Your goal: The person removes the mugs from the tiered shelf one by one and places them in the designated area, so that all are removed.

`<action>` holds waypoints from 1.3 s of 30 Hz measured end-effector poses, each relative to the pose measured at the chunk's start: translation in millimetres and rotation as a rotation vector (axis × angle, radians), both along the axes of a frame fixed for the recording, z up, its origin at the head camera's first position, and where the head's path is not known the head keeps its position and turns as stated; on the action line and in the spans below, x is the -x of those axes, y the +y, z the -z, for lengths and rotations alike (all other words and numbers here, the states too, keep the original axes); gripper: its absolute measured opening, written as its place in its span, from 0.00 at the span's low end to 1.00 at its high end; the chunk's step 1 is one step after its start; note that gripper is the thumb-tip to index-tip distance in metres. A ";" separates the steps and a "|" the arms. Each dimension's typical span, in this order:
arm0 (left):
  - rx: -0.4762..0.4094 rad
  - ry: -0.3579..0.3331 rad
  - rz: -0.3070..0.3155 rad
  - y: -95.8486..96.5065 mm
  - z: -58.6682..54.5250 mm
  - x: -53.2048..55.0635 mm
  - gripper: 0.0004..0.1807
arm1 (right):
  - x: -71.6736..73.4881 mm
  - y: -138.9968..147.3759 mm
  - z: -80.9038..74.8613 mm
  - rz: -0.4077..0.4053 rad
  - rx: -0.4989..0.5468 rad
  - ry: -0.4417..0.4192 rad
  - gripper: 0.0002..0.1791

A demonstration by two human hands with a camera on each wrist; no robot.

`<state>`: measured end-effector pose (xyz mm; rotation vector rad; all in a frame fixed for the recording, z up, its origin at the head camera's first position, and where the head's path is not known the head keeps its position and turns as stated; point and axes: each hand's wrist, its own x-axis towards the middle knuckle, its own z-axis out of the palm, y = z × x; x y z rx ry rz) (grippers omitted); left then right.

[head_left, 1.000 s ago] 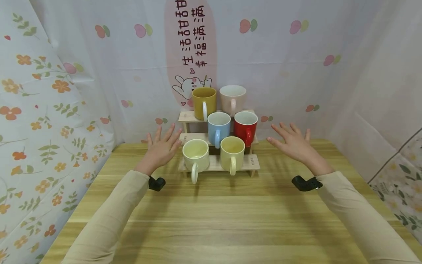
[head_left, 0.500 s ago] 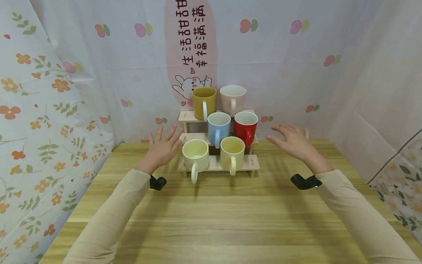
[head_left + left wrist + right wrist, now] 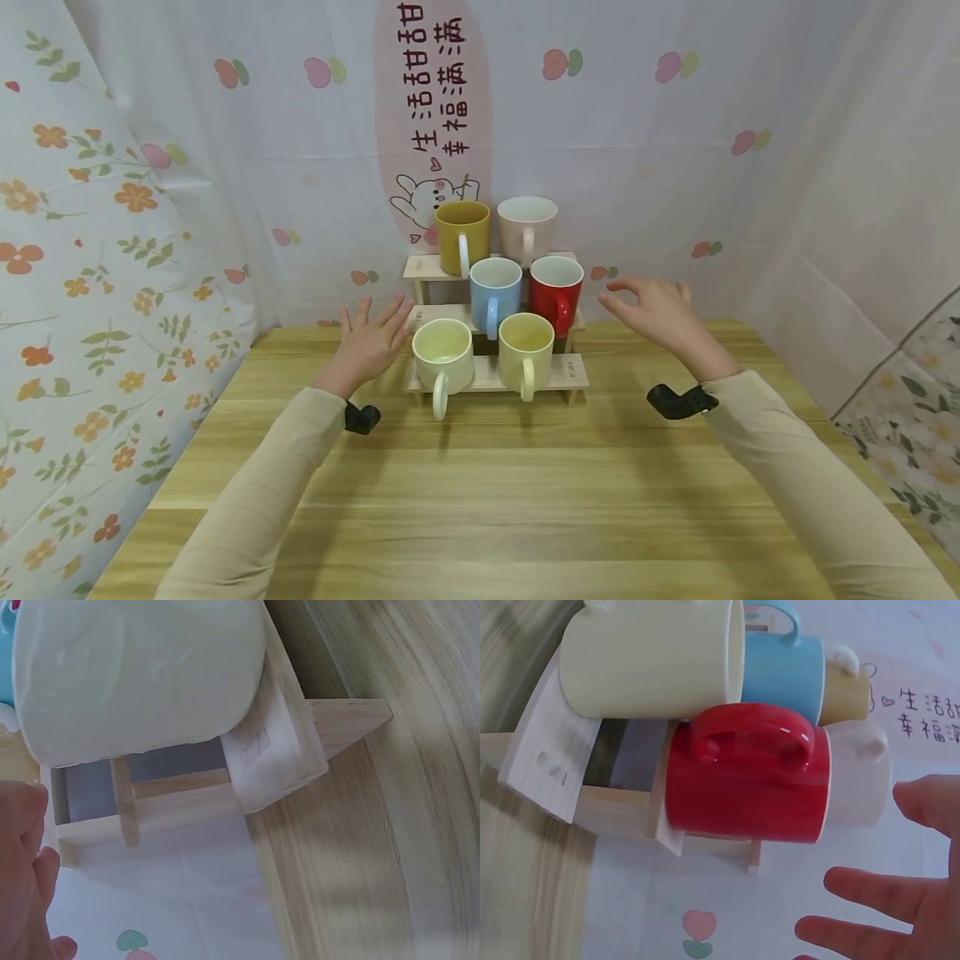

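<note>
A three-step wooden rack [image 3: 570, 371] carries two mugs on each step. At the front are a cream mug [image 3: 455, 372] and a pale yellow mug [image 3: 517, 367]. The middle step has a light blue mug [image 3: 504, 292] and a red mug [image 3: 551, 297]; on top sit a mustard mug [image 3: 450, 243] and a pale pink mug [image 3: 517, 233]. My left hand [image 3: 367, 350] hovers left of the cream mug, fingers spread, holding nothing. To the right of the red mug, my right hand [image 3: 663, 321] is raised with thumb and fingers apart, touching nothing. In the right wrist view, its fingers [image 3: 885, 896] point toward the red mug.
The rack stands at the back of a wood-grain table [image 3: 480, 500], close to a printed white curtain [image 3: 637, 167]. A flowered cloth [image 3: 112, 350] hangs on the left, another cloth [image 3: 862, 250] on the right. All visible mug handles face the front.
My right hand has moved a little left, toward the red mug, and its fingers have drawn closer together. My left hand has barely shifted. The mugs stay put on the rack.
</note>
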<state>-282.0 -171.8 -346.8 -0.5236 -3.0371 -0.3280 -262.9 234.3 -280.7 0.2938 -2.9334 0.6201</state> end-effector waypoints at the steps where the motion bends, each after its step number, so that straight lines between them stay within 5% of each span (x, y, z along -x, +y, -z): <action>1: 0.000 0.000 0.001 0.3 1.3 1.1 0.30 | 0.6 -0.9 -1.4 0.003 0.000 0.003 0.32; 20: -0.016 -0.035 0.012 5.3 20.4 10.7 0.29 | 13.7 -14.1 -20.9 -0.053 -0.005 0.022 0.26; 27: 0.047 -0.043 0.021 3.4 32.2 14.1 0.29 | 21.6 -22.1 -24.2 -0.063 -0.025 0.019 0.22; 39: 0.022 -0.020 -0.005 4.9 31.8 14.5 0.28 | 42.2 -33.9 -36.0 -0.061 -0.025 0.014 0.22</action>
